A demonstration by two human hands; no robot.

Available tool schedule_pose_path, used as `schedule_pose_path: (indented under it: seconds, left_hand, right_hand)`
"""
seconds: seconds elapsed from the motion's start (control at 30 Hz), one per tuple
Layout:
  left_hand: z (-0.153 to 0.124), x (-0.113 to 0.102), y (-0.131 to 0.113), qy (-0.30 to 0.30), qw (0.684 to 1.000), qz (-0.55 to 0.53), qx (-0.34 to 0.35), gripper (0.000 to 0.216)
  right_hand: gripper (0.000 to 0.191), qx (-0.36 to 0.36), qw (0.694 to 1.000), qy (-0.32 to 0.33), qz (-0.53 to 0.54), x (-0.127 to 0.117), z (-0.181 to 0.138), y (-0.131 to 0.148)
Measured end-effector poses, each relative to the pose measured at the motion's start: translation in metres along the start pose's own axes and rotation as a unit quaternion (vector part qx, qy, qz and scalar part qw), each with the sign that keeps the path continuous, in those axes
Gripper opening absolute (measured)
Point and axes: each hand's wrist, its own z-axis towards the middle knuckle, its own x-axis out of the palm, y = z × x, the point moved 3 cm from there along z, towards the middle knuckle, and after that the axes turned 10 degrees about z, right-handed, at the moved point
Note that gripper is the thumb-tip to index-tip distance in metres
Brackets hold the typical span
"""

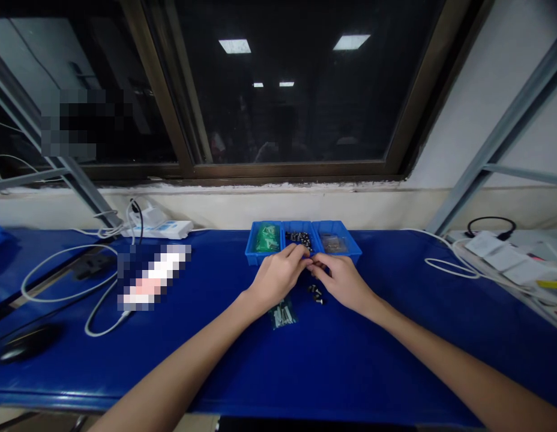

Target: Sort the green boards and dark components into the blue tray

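Curling inward, the left hand [276, 277] and right hand [340, 279] meet at the fingertips [307, 255], touching the front of the blue parts tray [255, 255] by its dark screws [300, 239]; whether the grip holds anything cannot be told.

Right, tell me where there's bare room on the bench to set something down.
Bare blue mat runs in front of the right hand, between it and the bench's near edge, and right of the blue parts tray. It is crowded around the left hand, where the tray, a clear bag of small metal parts and loose black fittings bunch together.
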Motion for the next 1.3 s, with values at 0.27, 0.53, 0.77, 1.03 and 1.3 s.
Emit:
schedule_pose_path:
  seconds: [0.27, 0.53, 0.77, 1.03, 1.3]
  left_hand:
    - [0.000, -0.001, 0.001, -0.011, 0.999, -0.041, 0.026, 0.020]
    - [-0.001, 0.001, 0.003, 0.006, 1.000, 0.004, 0.025, 0.015]
    - [-0.001, 0.003, -0.001, 0.031, 0.997, 0.063, 0.031, 0.025]
    - [0.000, 0.003, 0.003, 0.024, 0.999, 0.023, 0.016, 0.026]
    - [0.003, -0.012, 0.009, -0.055, 0.997, 0.031, -0.054, 0.019]
  right_hand:
    - [0.030, 0.046, 0.996, 0.003, 0.082, 0.000, 0.001, 0.005]
    - [0.025, 0.046, 0.995, -0.034, 0.080, -0.003, 0.001, 0.003]
    - [0.012, 0.026, 0.988, -0.063, 0.138, -0.006, 0.000, 0.006]
    - [0.008, 0.049, 0.981, 0.003, 0.188, -0.002, 0.003, -0.002]
    - [0.018, 0.019, 0.997, -0.070, 0.031, -0.014, 0.017, 0.004]
